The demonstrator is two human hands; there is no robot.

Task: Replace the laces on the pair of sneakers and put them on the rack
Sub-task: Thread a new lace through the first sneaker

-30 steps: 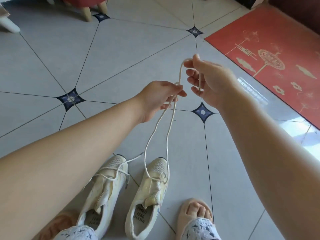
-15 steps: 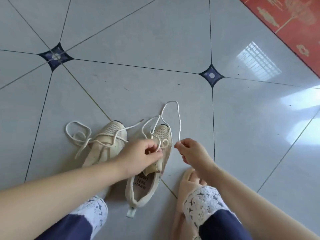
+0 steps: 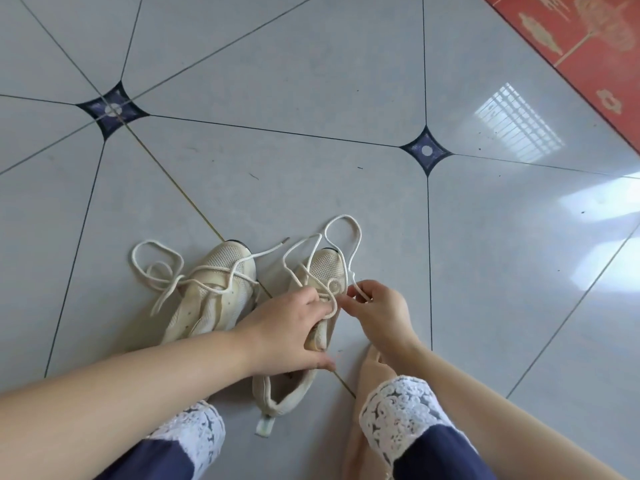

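Two cream sneakers stand side by side on the grey tile floor, toes pointing away from me. The left sneaker (image 3: 214,289) has its white lace (image 3: 156,268) lying loose in loops over the toe and on the floor to its left. My left hand (image 3: 294,327) grips the tongue and upper of the right sneaker (image 3: 325,268). My right hand (image 3: 377,306) pinches that shoe's white lace (image 3: 349,237), which loops out past the toe. The middle of the right sneaker is hidden under my left hand.
A red patterned mat (image 3: 588,39) covers the floor at the top right. My knees in dark trousers with white lace trim (image 3: 394,410) and a beige slipper (image 3: 367,365) are at the bottom, right beside the right sneaker. Open tile floor (image 3: 311,98) lies ahead.
A second ago both hands held the lace stretched high above the right sneaker. They have come down to the shoe; the left hand now grips its upper, and the lace lies slack in loops.
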